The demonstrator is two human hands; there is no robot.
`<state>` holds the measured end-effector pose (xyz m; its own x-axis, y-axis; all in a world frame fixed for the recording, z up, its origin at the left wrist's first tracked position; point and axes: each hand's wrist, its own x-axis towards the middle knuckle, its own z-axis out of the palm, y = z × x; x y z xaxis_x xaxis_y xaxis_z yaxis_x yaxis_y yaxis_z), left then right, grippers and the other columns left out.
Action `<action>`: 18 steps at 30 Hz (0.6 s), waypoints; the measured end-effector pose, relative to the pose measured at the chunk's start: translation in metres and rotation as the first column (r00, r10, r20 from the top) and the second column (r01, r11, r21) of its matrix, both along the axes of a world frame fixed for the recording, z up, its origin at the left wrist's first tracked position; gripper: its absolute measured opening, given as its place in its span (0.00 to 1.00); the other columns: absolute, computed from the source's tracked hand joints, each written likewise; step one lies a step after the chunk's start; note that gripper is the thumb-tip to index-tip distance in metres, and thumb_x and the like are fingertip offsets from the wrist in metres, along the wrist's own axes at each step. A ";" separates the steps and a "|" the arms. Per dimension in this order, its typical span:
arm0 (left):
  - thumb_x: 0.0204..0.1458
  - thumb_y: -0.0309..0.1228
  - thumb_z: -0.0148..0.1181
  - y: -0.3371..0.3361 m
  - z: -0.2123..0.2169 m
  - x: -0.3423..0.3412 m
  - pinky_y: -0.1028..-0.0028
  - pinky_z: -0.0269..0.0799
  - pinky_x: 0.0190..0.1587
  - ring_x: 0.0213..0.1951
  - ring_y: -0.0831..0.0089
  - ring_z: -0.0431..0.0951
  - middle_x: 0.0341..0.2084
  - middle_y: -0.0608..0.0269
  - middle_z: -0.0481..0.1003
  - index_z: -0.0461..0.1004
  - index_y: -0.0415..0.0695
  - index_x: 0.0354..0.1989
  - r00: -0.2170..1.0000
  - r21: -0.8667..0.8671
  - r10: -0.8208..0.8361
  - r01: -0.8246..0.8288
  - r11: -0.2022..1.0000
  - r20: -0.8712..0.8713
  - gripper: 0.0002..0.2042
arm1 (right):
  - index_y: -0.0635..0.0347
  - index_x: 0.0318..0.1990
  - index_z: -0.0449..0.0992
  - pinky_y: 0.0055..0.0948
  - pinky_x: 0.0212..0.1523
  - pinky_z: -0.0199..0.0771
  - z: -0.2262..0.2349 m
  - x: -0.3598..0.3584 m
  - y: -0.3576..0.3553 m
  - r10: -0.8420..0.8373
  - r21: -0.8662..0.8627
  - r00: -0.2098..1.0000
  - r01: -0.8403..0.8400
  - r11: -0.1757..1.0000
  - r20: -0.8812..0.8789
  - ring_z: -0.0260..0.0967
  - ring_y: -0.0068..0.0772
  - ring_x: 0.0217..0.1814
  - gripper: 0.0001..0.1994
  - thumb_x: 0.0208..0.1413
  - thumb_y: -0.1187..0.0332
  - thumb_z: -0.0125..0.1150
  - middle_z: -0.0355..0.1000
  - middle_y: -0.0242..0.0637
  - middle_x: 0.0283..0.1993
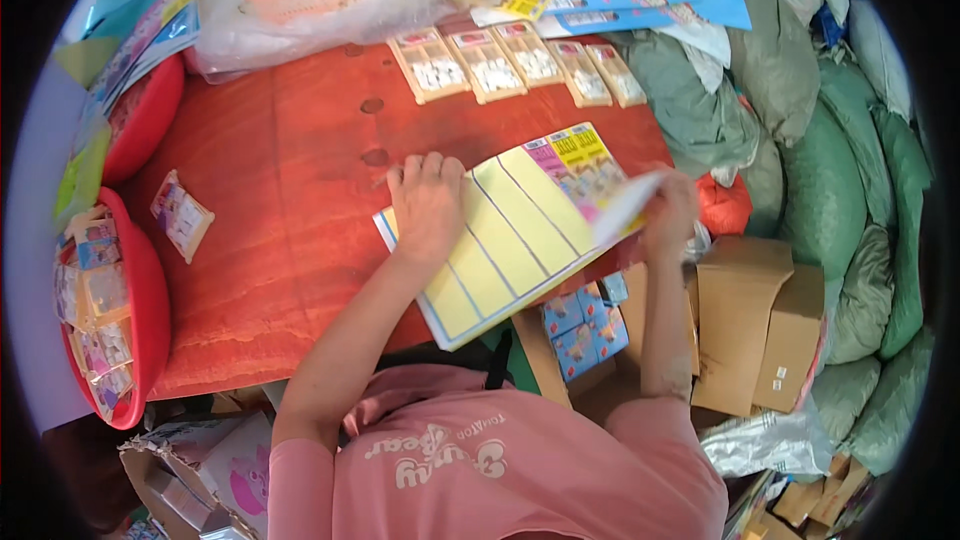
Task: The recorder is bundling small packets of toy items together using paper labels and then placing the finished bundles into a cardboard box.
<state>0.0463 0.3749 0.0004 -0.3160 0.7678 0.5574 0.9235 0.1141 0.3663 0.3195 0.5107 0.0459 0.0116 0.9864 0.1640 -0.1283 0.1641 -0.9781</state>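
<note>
One yellow sheet; beneath left hand

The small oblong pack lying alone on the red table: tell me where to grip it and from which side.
Best pinch the pack across its middle, by its two long edges, probably from above and the right: it lies flat and slanted, nothing touches those edges, and a red basin stands to its lower left.

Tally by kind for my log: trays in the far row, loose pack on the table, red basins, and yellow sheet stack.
Trays in the far row: 5
Loose pack: 1
Red basins: 2
Yellow sheet stack: 1
Total: 9
</note>
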 end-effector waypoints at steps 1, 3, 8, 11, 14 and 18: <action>0.44 0.30 0.56 0.001 0.002 0.002 0.61 0.57 0.45 0.37 0.64 0.67 0.26 0.63 0.69 0.69 0.46 0.25 1.000 -0.031 -0.009 0.009 0.999 0.010 0.03 | 0.67 0.39 0.71 0.28 0.42 0.72 -0.001 0.030 0.013 -0.172 0.072 0.982 0.178 0.981 -0.084 0.70 0.28 0.37 0.08 0.53 0.77 0.50 0.71 0.38 0.38; 0.44 0.29 0.56 0.002 0.009 0.006 0.62 0.57 0.44 0.37 0.64 0.67 0.27 0.62 0.68 0.70 0.45 0.27 0.999 -0.069 -0.043 0.045 0.997 0.029 0.03 | 0.65 0.38 0.71 0.29 0.42 0.72 0.002 0.064 0.018 -0.332 0.127 0.925 0.357 0.925 -0.182 0.69 0.28 0.35 0.06 0.52 0.77 0.50 0.71 0.38 0.37; 0.45 0.28 0.55 0.033 0.030 -0.022 0.61 0.61 0.46 0.43 0.60 0.68 0.37 0.57 0.70 0.71 0.42 0.32 0.987 0.034 -0.150 0.148 0.988 0.051 0.06 | 0.57 0.32 0.66 0.23 0.38 0.72 0.017 0.033 -0.015 0.064 0.284 0.998 -0.059 0.957 -0.006 0.68 0.23 0.31 0.03 0.56 0.74 0.53 0.71 0.36 0.35; 0.46 0.28 0.54 0.081 0.018 -0.065 0.62 0.63 0.49 0.47 0.58 0.68 0.43 0.54 0.70 0.71 0.41 0.35 0.989 0.150 -0.110 0.123 0.981 -0.096 0.08 | 0.59 0.33 0.65 0.17 0.35 0.69 0.024 0.002 -0.035 0.139 0.113 0.990 -0.136 0.984 -0.013 0.67 0.19 0.34 0.07 0.52 0.76 0.60 0.70 0.34 0.36; 0.47 0.30 0.54 0.104 0.006 -0.083 0.63 0.64 0.52 0.48 0.58 0.69 0.44 0.54 0.70 0.71 0.42 0.37 0.974 0.064 -0.094 0.110 0.992 -0.204 0.09 | 0.60 0.34 0.65 0.19 0.40 0.68 0.018 -0.011 -0.047 0.204 0.109 0.979 -0.201 0.973 -0.014 0.66 0.20 0.36 0.07 0.53 0.77 0.58 0.69 0.34 0.36; 0.48 0.32 0.54 0.091 0.005 -0.087 0.63 0.64 0.50 0.46 0.61 0.70 0.41 0.57 0.71 0.71 0.43 0.37 0.967 -0.112 -0.166 0.146 0.983 -0.192 0.10 | 0.59 0.33 0.65 0.18 0.42 0.67 0.024 -0.028 -0.065 0.247 0.039 0.966 -0.245 0.969 -0.072 0.66 0.18 0.37 0.08 0.51 0.80 0.57 0.68 0.33 0.36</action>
<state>-0.0403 0.4664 0.0055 -0.0778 0.8521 0.5176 0.9858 -0.0116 0.1673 0.2916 0.4453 0.0704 -0.2175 0.9551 0.2011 -0.2418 0.1469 -0.9591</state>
